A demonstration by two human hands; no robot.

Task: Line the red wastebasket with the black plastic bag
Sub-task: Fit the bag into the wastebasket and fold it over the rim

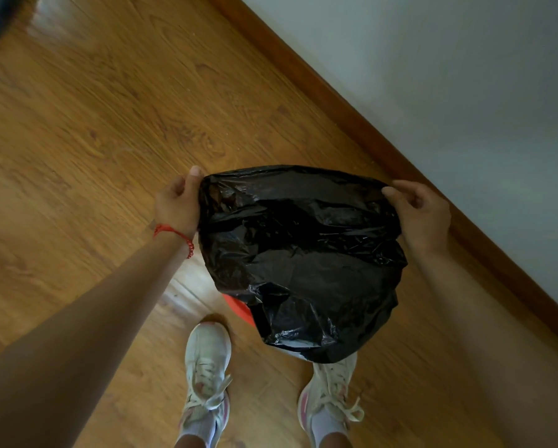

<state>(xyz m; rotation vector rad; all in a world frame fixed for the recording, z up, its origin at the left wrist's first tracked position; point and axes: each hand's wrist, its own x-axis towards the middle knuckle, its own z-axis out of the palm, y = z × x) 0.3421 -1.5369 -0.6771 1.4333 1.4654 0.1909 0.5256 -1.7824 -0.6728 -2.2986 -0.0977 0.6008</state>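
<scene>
Black plastic bag [300, 253] stretched between left hand [177, 205] and right hand [423, 215], both pinching its rim.

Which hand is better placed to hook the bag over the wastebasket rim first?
Left, marginally. The left hand grips the black bag on the side where the red wastebasket rim shows; the right hand holds the opposite edge.

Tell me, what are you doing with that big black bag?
A person stands on a wooden floor holding a black plastic bag stretched between both hands. The left hand pinches one top corner and the right hand pinches the other. Under the bag, a small bit of the red wastebasket peeks out near the white shoes. The bag hangs above the basket and does not yet line it.
</scene>
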